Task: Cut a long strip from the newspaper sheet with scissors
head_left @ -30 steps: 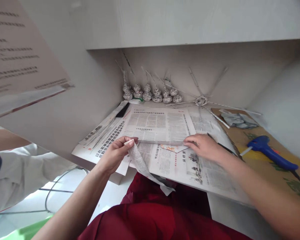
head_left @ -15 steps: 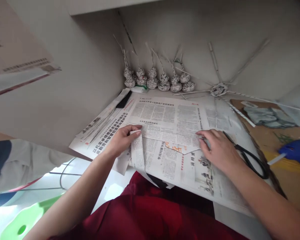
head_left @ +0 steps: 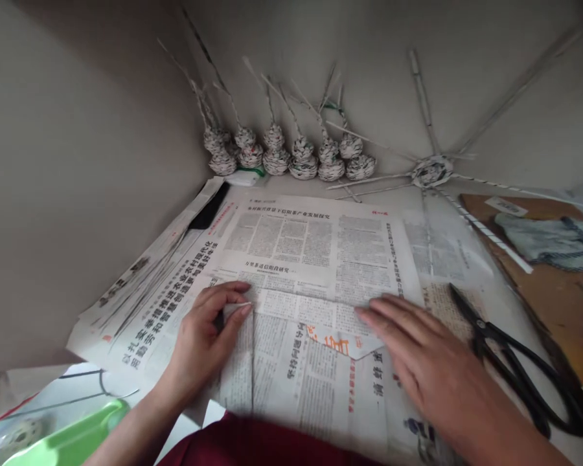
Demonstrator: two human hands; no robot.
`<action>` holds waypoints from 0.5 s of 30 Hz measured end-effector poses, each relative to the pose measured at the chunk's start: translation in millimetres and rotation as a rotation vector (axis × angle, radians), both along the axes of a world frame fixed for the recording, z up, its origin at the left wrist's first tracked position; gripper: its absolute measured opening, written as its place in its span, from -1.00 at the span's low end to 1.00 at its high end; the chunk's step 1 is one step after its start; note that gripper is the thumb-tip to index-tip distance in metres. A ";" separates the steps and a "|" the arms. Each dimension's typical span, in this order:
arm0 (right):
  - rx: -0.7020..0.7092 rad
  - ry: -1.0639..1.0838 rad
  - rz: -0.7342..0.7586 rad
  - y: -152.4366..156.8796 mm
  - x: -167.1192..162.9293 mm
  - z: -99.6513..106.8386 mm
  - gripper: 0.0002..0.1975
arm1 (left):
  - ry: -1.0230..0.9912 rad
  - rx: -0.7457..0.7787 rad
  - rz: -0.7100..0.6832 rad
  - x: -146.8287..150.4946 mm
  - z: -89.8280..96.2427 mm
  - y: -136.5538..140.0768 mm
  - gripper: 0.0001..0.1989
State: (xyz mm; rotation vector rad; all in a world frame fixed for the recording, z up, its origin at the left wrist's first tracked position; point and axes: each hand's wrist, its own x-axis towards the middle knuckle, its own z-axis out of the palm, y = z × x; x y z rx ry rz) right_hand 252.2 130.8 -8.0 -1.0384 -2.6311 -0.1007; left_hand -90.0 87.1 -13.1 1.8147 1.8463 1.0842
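Note:
A newspaper strip [head_left: 315,310] lies crosswise over printed newspaper sheets [head_left: 286,239] on the table. At its left end my left hand [head_left: 206,343] pinches the paper between thumb and fingers. Another length of paper strip [head_left: 238,372] hangs from that pinch toward my body; whether it is the same piece I cannot tell. My right hand [head_left: 432,362] rests palm down at the strip's right end, fingers stretched out. Right of that hand lie black-handled scissors [head_left: 508,362], blades pointing away from me.
Several woven paper gourds [head_left: 276,152] stand along the back wall. A star-shaped woven base [head_left: 432,171] with long paper spokes leans at the back right. Stacked newspapers [head_left: 146,278] lie left, with a black flat object [head_left: 208,206]. A grey glove [head_left: 547,236] rests on cardboard [head_left: 486,207].
The view has moved in closer to the table. My right hand now lies flatter on the paper, its fingers extended. My left hand still pinches the strip's left end.

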 end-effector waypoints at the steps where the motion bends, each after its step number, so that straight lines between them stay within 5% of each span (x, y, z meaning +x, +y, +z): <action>1: -0.015 -0.014 0.049 -1.6 -3.0 -1.4 -0.46 | 0.005 -0.005 -0.003 -1.0 -0.6 -0.2 -0.97; 9: -0.166 -0.103 0.101 -9.7 -16.6 -8.5 -0.12 | 0.039 0.002 -0.048 -5.2 -5.1 0.9 -0.95; 15: -0.364 -0.115 -0.034 -19.4 -18.5 -6.7 -0.30 | 0.026 0.068 -0.084 -4.6 -9.0 1.5 -0.95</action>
